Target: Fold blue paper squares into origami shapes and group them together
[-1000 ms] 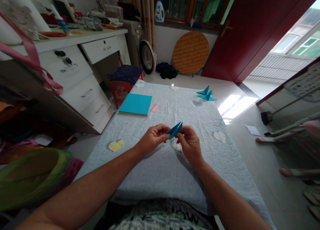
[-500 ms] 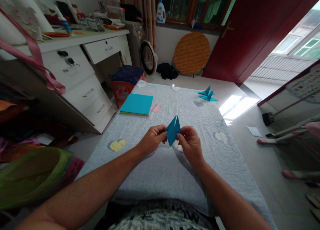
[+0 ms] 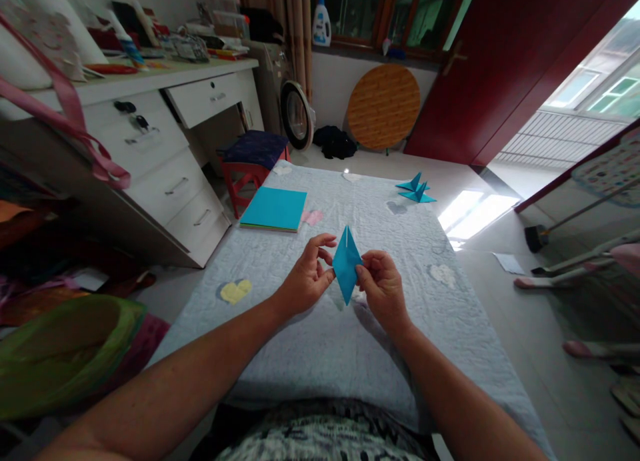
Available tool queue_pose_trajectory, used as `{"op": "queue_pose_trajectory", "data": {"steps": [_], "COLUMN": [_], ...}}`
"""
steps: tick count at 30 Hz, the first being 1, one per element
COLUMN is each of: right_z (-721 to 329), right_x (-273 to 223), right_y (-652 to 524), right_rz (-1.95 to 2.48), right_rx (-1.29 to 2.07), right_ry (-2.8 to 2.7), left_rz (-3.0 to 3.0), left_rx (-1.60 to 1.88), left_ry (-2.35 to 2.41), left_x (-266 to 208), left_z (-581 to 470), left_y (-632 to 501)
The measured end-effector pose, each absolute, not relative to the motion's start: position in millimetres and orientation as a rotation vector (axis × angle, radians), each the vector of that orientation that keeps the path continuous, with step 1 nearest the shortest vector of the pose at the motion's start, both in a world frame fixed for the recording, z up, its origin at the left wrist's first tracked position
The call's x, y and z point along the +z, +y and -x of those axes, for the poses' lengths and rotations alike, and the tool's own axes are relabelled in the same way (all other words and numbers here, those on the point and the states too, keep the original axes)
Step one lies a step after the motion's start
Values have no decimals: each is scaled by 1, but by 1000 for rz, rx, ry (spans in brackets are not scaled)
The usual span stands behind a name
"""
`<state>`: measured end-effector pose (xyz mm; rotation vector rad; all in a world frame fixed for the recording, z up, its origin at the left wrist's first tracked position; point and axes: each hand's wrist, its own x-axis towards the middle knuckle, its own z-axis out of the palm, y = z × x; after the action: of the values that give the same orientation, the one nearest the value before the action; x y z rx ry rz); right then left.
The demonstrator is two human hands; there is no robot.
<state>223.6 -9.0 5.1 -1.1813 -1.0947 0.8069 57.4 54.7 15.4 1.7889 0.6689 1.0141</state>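
Note:
A blue folded origami paper (image 3: pixel 346 267), diamond-shaped with a slit at its upper point, is held upright above the cloth-covered table. My right hand (image 3: pixel 383 279) pinches its right corner between thumb and fingers. At the left corner, my left hand (image 3: pixel 309 274) has its fingers apart, with the thumb tip close to or touching the paper's edge; I cannot tell which. A stack of square paper (image 3: pixel 274 209), blue on top, lies at the table's far left. Two folded blue paper pieces (image 3: pixel 417 193) with pointed wings rest near the far right corner.
The table (image 3: pixel 300 347) wears a pale quilted cloth with heart patches. Beyond its far left corner stands a red stool (image 3: pixel 250 174) beside a white drawer desk (image 3: pixel 165 174). A green-lined bin (image 3: pixel 75 347) is at the left, and a broom (image 3: pixel 537 239) at the right.
My left hand has loosened its pinch and spread its fingers. The blue paper has turned, showing a fuller, more upright diamond, still in my right hand.

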Motion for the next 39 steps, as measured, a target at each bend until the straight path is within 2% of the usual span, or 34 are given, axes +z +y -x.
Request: {"op": "queue_pose_trajectory", "data": {"steps": [6, 11, 15, 18, 25, 39], "right_z": [-225, -233, -240, -242, -246, -247], "right_x": [9, 5, 3, 5, 6, -5], "right_y": [-8, -8, -10, -13, -16, -1], "right_rz": [1219, 1442, 1524, 1485, 1461, 1622], "right_rx": [899, 830, 527, 430, 469, 462], "right_ry": [-1085, -1315, -1653, -1792, -1929, -1828], "left_rz": [-2255, -2412, -2414, -2391, -2466, -2367], "left_rx": [1056, 881, 708, 647, 469, 406], "left_ry": [746, 746, 742, 730, 822, 932], "left_x": [17, 14, 12, 14, 18, 15], "left_z": [-51, -50, -51, -51, -49, -51], "left_y": [57, 66, 68, 66, 62, 66]}}
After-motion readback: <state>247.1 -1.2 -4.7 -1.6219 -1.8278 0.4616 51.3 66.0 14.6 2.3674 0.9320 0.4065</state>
